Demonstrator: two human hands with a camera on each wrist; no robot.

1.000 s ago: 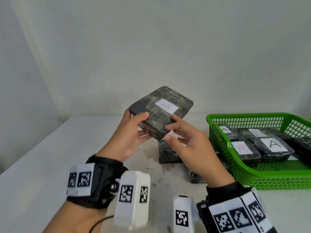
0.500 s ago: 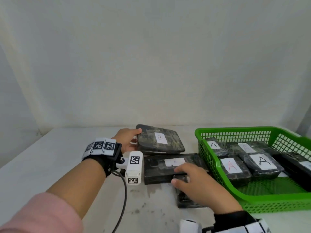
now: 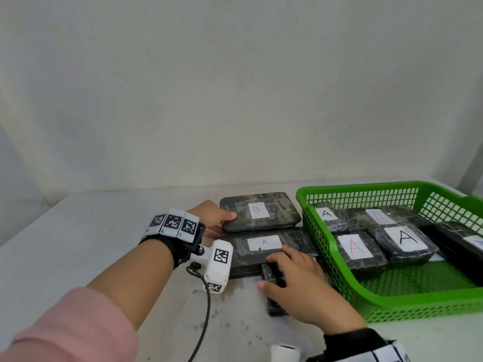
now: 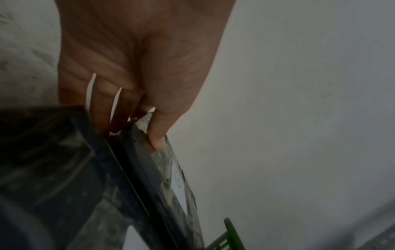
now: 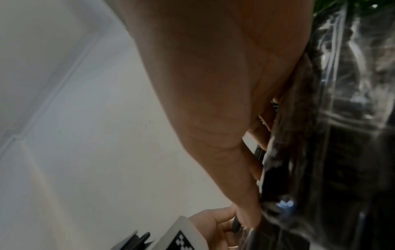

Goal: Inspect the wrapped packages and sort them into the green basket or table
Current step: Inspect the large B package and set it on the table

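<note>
Step in hand: the package marked B is judged to be at the point of being set down on the bench, near its far edge and just left of the green basket.

Left hand: the left end of the B package is gripped, with the thumb on its top face and the fingers tucked under its end, as the left wrist view shows.

Right hand: it is laid over a small dark package on the bench, with the fingers bent down around it; whether the package is truly gripped cannot be told from the right wrist view.

Package marked A: it lies on the bench between the B package and the small one, touching the basket's left wall.

Basket contents: several packages labelled A are seen inside.

Deciding relation: the small package lies directly under the right hand, its long axis running from the near edge toward the far edge, and the basket stands just to the right of it. The right hand is clearly the nearer one.

Next move, as judged: the small package would need lifting and turning so that its label, not visible now, can be read.
</note>
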